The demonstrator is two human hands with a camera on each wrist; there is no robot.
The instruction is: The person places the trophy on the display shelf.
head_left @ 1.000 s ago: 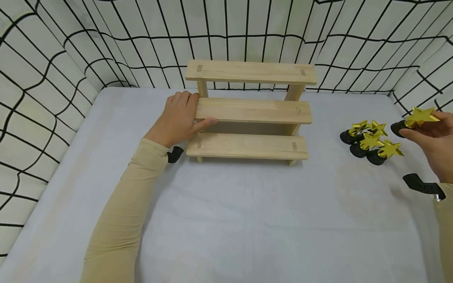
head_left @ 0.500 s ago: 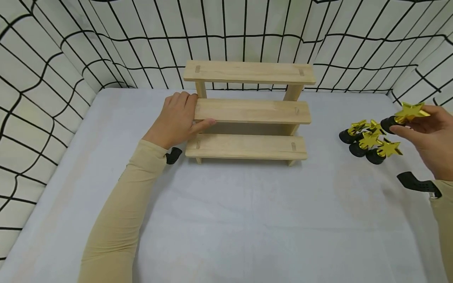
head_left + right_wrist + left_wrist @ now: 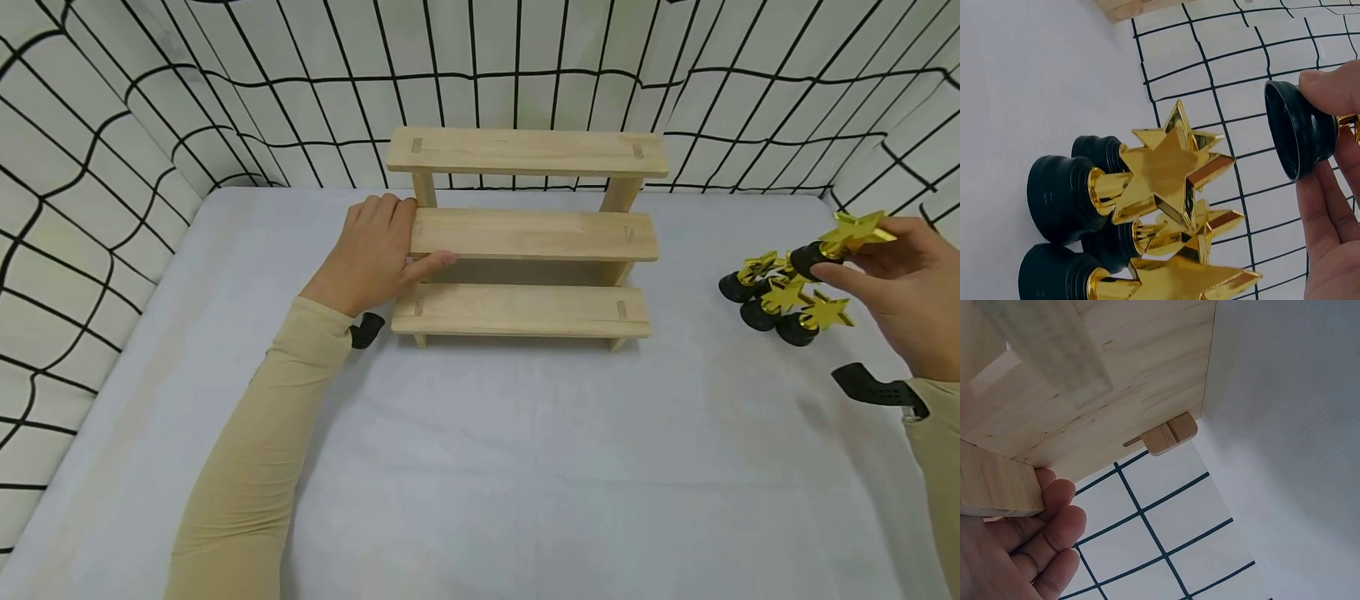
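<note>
A three-tier wooden display stand (image 3: 517, 310) rests on the white-covered table. My left hand (image 3: 367, 254) grips the left end of its middle shelf. In the left wrist view its fingers (image 3: 1063, 528) curl round the end of the shelf board (image 3: 1000, 487). At the far right my right hand (image 3: 911, 283) holds up a small star trophy (image 3: 855, 232), gold with a black base. The right wrist view shows thumb and fingers pinching near the base (image 3: 1313, 137), its hollow underside exposed. Several matching trophies (image 3: 786, 296) stand grouped below and left of that hand, overlapping one another.
A black wire grid (image 3: 517, 77) runs along the back and both sides of the table. White cloth (image 3: 517, 467) covers the tabletop. Black straps sit on both wrists, the right strap (image 3: 873, 387) jutting toward the table.
My right hand has moved left with the trophy, from the right edge to close over the grouped trophies. The left hand keeps its grip on the stand, which has not moved.
</note>
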